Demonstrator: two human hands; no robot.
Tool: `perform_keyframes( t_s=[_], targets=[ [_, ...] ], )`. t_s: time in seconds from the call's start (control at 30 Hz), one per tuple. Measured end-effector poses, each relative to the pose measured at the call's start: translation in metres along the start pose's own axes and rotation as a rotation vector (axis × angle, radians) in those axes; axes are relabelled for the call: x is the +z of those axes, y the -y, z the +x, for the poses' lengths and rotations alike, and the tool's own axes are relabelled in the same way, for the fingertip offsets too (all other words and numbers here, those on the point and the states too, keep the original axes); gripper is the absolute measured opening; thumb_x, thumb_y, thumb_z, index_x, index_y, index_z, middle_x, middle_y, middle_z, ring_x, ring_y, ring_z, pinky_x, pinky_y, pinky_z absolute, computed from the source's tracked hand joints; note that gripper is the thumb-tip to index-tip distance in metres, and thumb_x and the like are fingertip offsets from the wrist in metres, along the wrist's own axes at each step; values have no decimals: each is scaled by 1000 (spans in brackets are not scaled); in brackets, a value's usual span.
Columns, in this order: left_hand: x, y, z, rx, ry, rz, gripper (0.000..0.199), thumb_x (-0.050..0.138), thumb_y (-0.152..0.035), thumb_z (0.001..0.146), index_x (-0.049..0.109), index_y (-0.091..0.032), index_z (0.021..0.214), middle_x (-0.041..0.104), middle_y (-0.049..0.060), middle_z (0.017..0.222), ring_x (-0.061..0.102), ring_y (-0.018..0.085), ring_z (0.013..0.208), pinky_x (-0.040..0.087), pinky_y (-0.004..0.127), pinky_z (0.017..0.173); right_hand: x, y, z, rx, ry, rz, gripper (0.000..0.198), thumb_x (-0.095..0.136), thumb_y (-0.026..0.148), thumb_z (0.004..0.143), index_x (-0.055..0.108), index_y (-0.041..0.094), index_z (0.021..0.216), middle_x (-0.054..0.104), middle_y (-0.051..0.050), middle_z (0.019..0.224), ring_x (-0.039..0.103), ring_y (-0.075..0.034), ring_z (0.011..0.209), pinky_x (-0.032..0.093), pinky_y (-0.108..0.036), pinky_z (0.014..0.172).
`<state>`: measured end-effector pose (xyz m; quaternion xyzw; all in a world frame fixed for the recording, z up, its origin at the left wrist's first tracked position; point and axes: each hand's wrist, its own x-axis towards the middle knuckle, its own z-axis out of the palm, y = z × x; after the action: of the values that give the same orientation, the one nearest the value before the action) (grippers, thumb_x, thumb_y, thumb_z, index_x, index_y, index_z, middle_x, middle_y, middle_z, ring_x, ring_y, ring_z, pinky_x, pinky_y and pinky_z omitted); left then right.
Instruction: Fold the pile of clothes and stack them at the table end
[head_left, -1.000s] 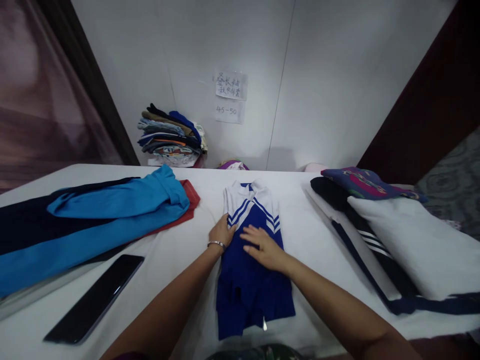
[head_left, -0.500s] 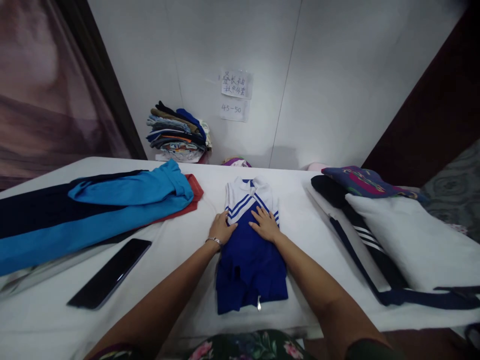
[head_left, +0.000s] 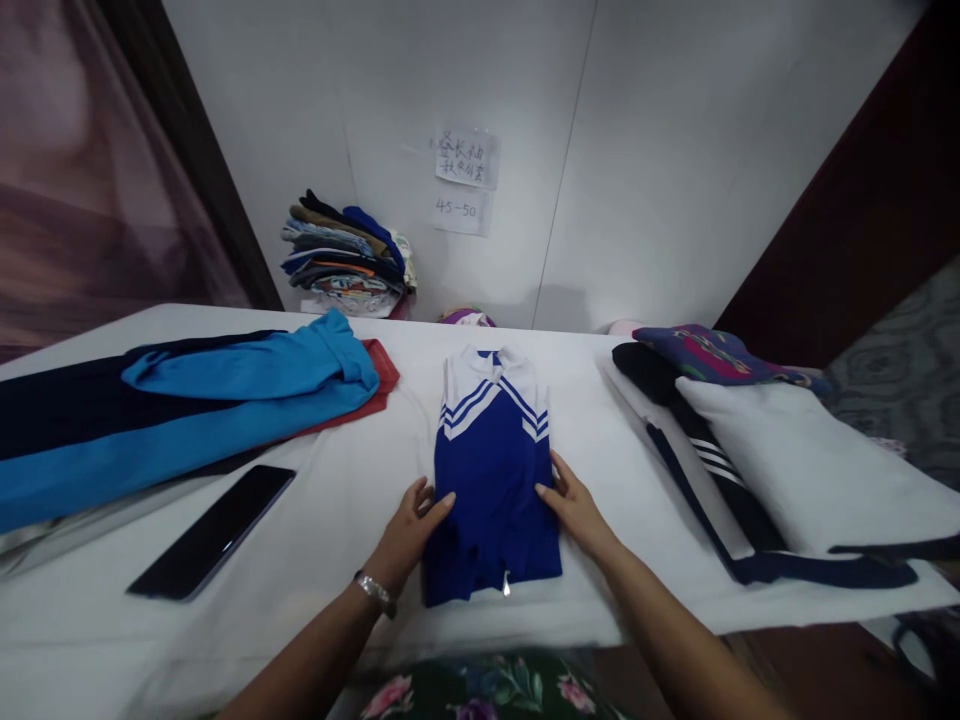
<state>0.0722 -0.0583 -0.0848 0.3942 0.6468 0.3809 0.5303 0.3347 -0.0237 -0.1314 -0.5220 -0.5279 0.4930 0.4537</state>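
A folded jacket point(head_left: 491, 480) lies flat on the white-covered table, blue below and white at the shoulders, with blue and white stripes and a zip pull at its lower edge. My left hand point(head_left: 411, 525) is at its left edge, thumb over the fabric and fingers bent beside it. At the right edge, my right hand point(head_left: 576, 500) has its thumb on the jacket and its fingers along the side. Thumb and fingers are apart on both hands. A bracelet point(head_left: 376, 592) circles my left wrist.
Blue and navy garments point(head_left: 247, 390) lie at left, above a dark phone point(head_left: 214, 530). More clothes, including a white garment point(head_left: 810, 460), lie at right. Behind the table point(head_left: 315, 590), a clothes stack point(head_left: 349, 250) stands against the wall, below handwritten paper signs point(head_left: 465, 160).
Both hands have slid from the jacket's upper chest toward me and outward to its side edges. The jacket keeps its folded shape. The whole view has shifted slightly.
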Motion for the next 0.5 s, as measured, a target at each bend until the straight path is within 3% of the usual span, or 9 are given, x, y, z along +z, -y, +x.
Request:
perform_keyframes(
  t_s=[0.1, 0.2, 0.3, 0.4, 0.5],
  targets=[
    [-6, -3, -3, -129, 14, -43, 77, 64, -54, 78, 36, -16, 139, 51, 19, 138, 57, 29, 119, 54, 35, 85, 6, 10, -29, 108, -27, 224, 106, 76, 53, 65, 20, 23, 150, 35, -14, 150, 41, -28, 134, 33, -46, 111],
    [-3, 0, 0, -174, 78, -95, 80, 70, -57, 70, 43, -16, 133, 61, 19, 126, 64, 31, 106, 56, 36, 78, 9, 18, -46, 232, -20, 359, 118, 80, 46, 63, 6, 20, 152, 55, -16, 134, 57, -29, 118, 40, -50, 105],
    [9, 6, 5, -80, 141, -144, 78, 81, -42, 60, 49, -15, 126, 66, 15, 118, 65, 29, 103, 56, 35, 81, 13, 25, -47, 246, 65, 456, 115, 82, 38, 62, 10, 21, 151, 66, -11, 120, 63, -29, 109, 44, -51, 101],
    [14, 3, 6, 16, 184, -187, 75, 78, -21, 53, 51, -15, 123, 71, 11, 109, 67, 28, 97, 56, 36, 81, 26, 31, -45, 184, 109, 511, 107, 84, 30, 60, 23, 26, 147, 63, -6, 126, 61, -27, 113, 43, -47, 104],
    [-12, -12, 4, 51, 221, -208, 75, 71, -18, 51, 51, -17, 124, 73, 7, 101, 69, 27, 89, 58, 37, 75, 52, 35, -53, 156, 113, 583, 106, 82, 30, 62, 21, 29, 148, 57, -5, 134, 58, -24, 117, 46, -42, 103]
  ],
)
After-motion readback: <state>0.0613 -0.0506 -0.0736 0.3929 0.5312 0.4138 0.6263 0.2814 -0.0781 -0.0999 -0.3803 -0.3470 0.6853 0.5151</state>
